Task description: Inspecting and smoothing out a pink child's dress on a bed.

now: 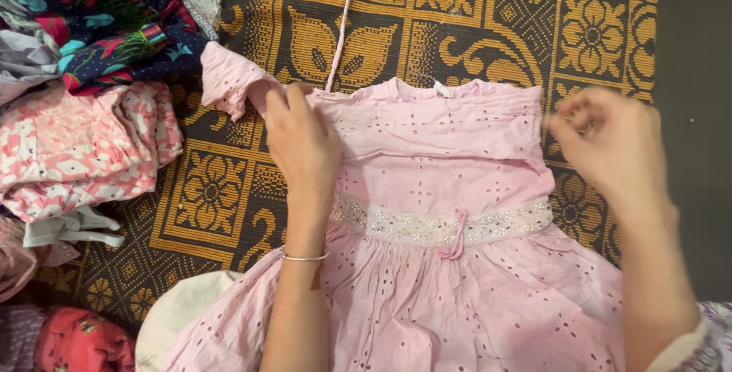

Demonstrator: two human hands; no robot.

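Left hand (301, 139) lies flat, fingers together, pressing the pink dress (442, 227) at its left shoulder, just beside the loose sleeve (229, 82). Right hand (610, 147) is blurred, fingers curled at the right shoulder edge; can't tell if pinching fabric. Dress lies face-up on patterned mat (473, 14), folded clothes pile (84, 143) to the left. Judgement: keep left palm anchoring bodice w/ even pressure so the fold stays straight. Forearms reach in from below, wrists roughly level.
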